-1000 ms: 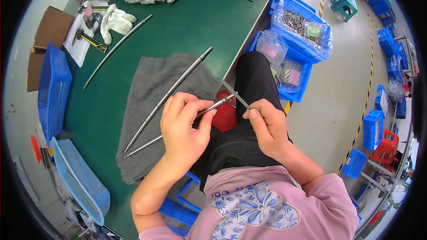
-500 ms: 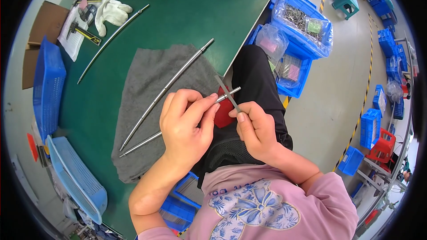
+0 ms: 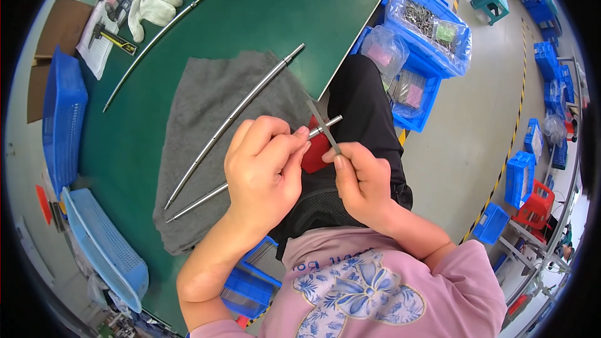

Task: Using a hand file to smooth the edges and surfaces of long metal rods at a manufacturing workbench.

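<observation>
Head view: the left hand point(image 3: 263, 172) is clamped on a slim, round, silver metal rod point(image 3: 199, 203), thumb and fingertips pinched together near its upper right end. The rod passes beneath the palm: a short, stepped tip projects to the right of the fingertips, and the longer part emerges at the left of the hand, sloping down over a dark grey cloth point(image 3: 194, 100). The right hand point(image 3: 363, 181) grips the lower end of a flat, narrow, grey metal strip point(image 3: 323, 126) between thumb and forefinger. The strip crosses the projecting tip just beside the left fingertips — whether the two touch cannot be told.

A second, thicker silver metal rod point(image 3: 235, 114) lies diagonally on the cloth, above and left of the left hand, apart from it. The cloth rests on a green tabletop point(image 3: 125, 163). A third slender silver rod point(image 3: 153, 41) lies farther left on the green surface — well apart from both hands — with a white fabric glove point(image 3: 153, 7) near its upper end.
</observation>
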Demonstrator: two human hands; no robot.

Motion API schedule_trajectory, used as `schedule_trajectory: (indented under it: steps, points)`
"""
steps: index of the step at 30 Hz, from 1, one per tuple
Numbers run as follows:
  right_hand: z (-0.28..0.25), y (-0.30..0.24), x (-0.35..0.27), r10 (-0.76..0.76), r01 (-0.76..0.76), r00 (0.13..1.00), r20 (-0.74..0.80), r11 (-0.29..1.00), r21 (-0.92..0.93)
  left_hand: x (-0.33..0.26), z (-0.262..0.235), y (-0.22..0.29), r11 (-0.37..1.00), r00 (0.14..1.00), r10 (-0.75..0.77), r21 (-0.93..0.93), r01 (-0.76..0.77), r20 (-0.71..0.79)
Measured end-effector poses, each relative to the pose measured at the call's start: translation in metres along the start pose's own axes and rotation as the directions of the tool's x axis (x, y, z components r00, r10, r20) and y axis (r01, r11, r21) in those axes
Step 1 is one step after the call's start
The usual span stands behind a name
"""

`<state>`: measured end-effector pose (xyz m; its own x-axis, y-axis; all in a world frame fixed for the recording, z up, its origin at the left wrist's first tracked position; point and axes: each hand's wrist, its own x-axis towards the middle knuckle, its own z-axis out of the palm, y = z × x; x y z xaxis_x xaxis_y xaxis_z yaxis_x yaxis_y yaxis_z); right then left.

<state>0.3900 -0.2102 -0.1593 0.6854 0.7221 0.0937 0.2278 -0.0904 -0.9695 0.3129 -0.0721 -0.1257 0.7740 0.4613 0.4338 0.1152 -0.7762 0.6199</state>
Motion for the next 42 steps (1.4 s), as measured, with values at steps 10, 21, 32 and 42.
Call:
schedule_trajectory:
  steps: [10,21,32,42]
  points:
    - [0.0,-0.004,0.006,0.096,-0.098,0.994,0.053,0.995,0.031,-0.002,-0.001,0.002,1.0,1.0,-0.022,0.008,0.022,-0.002]
    - [0.0,-0.008,0.016,0.046,-0.046,0.994,0.102,0.999,0.001,-0.002,-0.001,-0.002,1.0,1.0,-0.004,0.021,0.004,-0.003]
    - [0.011,0.01,0.009,-0.149,0.155,0.973,-0.176,0.988,0.023,-0.01,-0.018,0.013,0.892,0.974,-0.075,0.45,-0.031,0.215]
    - [0.005,0.022,0.004,-0.483,0.413,0.871,-0.085,0.816,-0.404,-0.015,-0.017,0.007,0.864,0.923,-0.177,0.503,-0.02,0.341]
